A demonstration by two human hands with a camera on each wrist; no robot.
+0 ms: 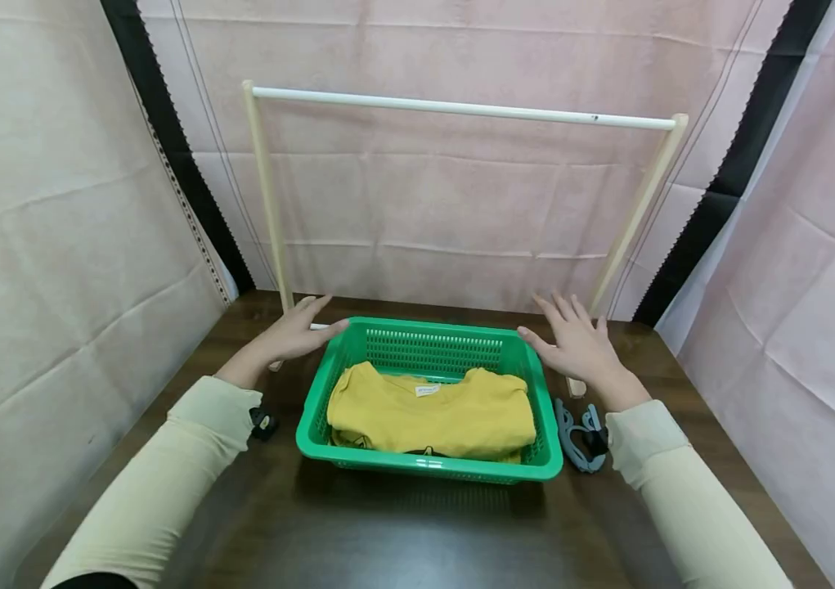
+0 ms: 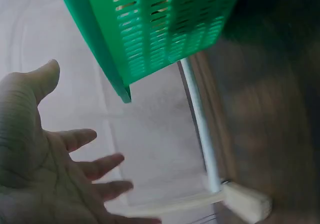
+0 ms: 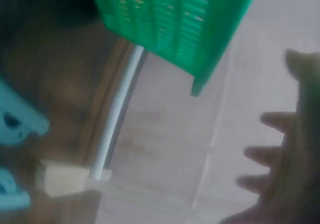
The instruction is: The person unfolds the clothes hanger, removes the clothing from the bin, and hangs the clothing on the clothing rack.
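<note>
The basket [image 1: 428, 463] is on the table [image 1: 402, 548], with the shirt [image 1: 432, 417] in it, and the rack [image 1: 461, 107] stands behind. Near the basket's far corners are the left hand [image 1: 290, 334] and the right hand [image 1: 581, 352]; to its right lies the hanger-like thing [image 1: 583, 461].

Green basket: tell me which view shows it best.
The head view: it shows the green basket nearly whole, with the yellow garment inside. Both wrist views show only cropped slotted wall and some rim, the right one blurrier.
</note>
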